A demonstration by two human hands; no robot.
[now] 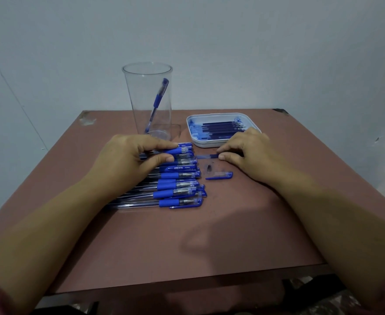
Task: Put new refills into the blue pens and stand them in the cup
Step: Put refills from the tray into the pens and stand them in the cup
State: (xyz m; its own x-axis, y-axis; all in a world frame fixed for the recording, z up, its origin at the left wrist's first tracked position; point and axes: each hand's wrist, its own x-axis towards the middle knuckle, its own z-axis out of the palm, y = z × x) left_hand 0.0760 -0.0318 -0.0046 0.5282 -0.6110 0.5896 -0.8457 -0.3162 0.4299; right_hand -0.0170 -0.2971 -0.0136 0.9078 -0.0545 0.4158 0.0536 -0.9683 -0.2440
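In cup (134,98), one pen (159,98), tray (206,145) of refills (221,128)

Both forearms reach forward, palms down. The left hand (130,155) pinches a pen (176,151) between thumb and forefinger; the right hand (250,153) pinches a refill (207,156) likewise

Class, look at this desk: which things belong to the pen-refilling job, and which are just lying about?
For the job: pens in a row, cup with one pen inside, tray of refills, refill pinched in the right hand, loose cap, small metal tip.
Just there: table, wall.
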